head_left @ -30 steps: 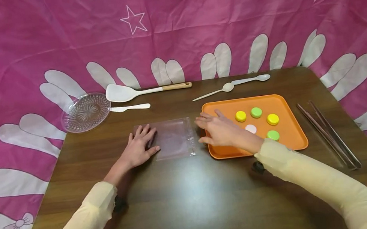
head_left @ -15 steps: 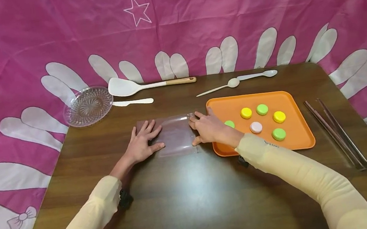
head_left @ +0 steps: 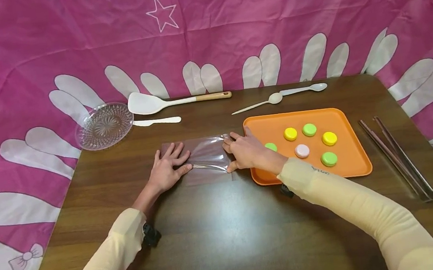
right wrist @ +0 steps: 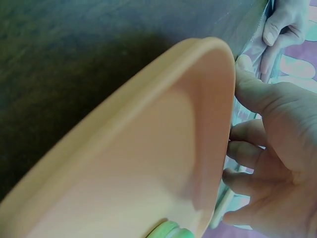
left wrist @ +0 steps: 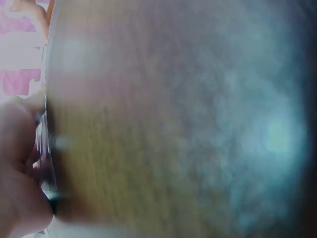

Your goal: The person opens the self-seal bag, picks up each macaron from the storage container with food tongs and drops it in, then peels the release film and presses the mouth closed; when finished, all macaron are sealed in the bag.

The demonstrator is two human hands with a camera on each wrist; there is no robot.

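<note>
In the head view, a clear plastic bag lies flat on the table, with shiny wrinkles and a raised crease. My left hand rests on its left part, fingers spread and fairly straight. My right hand presses on the bag's right edge with fingertips and thumb apart, the wrist above the tray's left rim. In the right wrist view, the right hand's fingers are slightly bent beside the orange tray. The left wrist view is blurred; part of the left hand shows at its edge.
The orange tray holds several green, yellow and pink macarons. Metal tongs lie to its right. Along the back are a clear plate, a white spatula, a white knife and two spoons.
My right hand has moved left from above the tray onto the bag's right edge. The bag has wrinkled and creased between the hands. My left hand has stayed on the bag.
</note>
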